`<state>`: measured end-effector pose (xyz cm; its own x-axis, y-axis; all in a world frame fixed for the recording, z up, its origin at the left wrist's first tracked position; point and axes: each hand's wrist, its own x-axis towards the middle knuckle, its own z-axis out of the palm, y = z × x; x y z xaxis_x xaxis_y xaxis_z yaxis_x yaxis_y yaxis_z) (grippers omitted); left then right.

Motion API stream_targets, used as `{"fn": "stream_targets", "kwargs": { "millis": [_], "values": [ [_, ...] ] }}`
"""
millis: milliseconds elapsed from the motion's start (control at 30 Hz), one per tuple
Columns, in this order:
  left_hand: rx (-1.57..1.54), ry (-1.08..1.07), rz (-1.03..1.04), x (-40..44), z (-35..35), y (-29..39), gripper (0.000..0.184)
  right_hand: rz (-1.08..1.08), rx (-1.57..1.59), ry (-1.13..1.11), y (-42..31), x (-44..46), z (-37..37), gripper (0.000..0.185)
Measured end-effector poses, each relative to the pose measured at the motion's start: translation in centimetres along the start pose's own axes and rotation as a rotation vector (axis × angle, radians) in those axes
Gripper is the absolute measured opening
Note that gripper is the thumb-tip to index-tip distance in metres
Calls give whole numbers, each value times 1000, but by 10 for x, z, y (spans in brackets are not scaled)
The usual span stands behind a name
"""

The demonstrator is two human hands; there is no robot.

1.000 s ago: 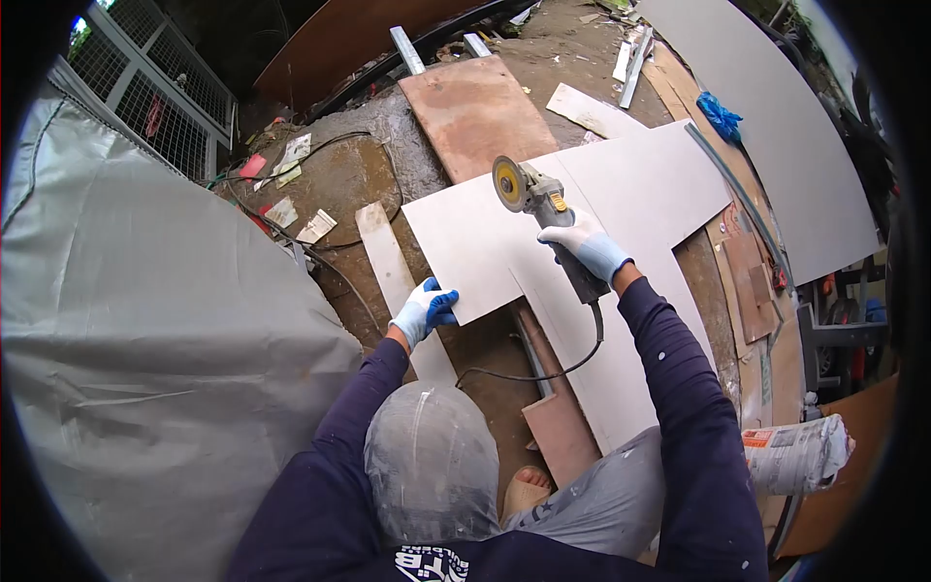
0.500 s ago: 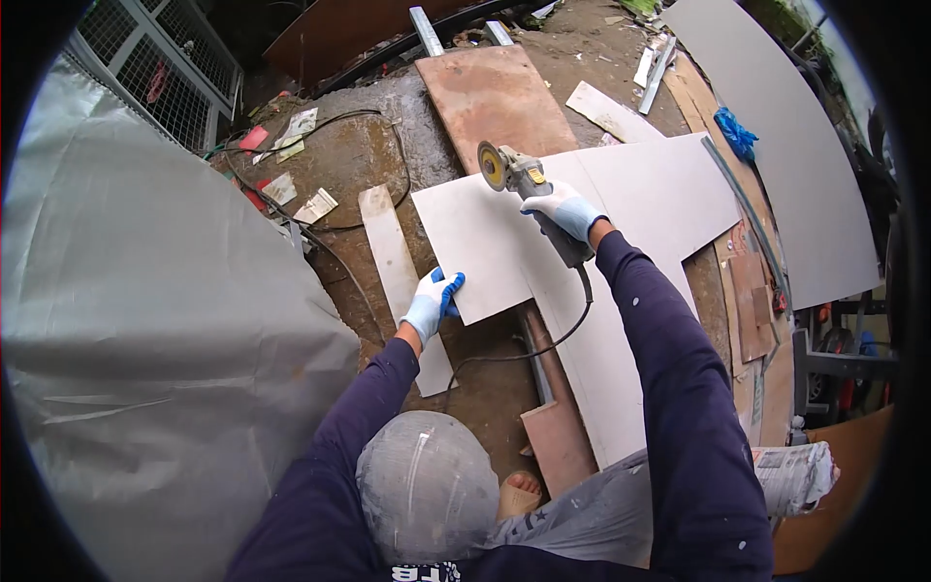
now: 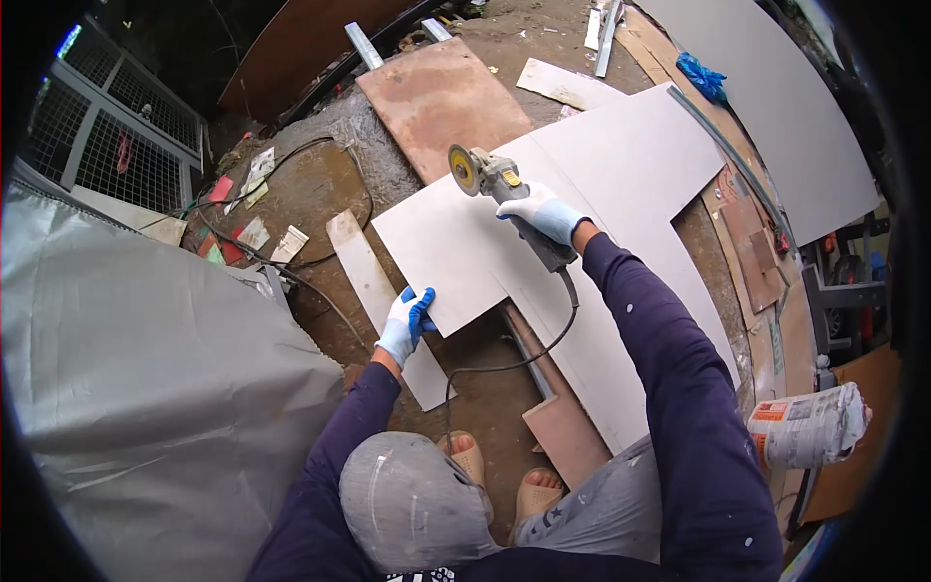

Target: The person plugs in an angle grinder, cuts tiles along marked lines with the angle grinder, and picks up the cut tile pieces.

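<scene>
Right hand [image 3: 543, 211] covers part of grinder [image 3: 501, 179] — fingers wrapped around body, disc [image 3: 464, 172] beyond. Left hand [image 3: 400, 325] grasping white board [image 3: 451, 247] edge — underside hidden.

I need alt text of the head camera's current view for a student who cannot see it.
A gloved right grip holds a corded angle grinder over a white panel, while the gloved left grip touches the panel's edge. A grey tarp fills the left; beyond the panel, a brown board lies on littered ground.
</scene>
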<state>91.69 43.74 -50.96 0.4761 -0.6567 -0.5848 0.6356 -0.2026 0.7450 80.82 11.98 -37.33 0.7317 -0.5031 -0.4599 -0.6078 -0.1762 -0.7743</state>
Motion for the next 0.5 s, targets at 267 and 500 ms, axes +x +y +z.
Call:
{"fn": "stream_targets", "kwargs": {
  "millis": [267,500],
  "values": [
    [16,53,40,-7,9,4,34,-26,-61,-74,-11,26,16,48],
    [28,46,58,-10,12,7,39,-24,-106,-83,-20,51,26,45]
  ]
}}
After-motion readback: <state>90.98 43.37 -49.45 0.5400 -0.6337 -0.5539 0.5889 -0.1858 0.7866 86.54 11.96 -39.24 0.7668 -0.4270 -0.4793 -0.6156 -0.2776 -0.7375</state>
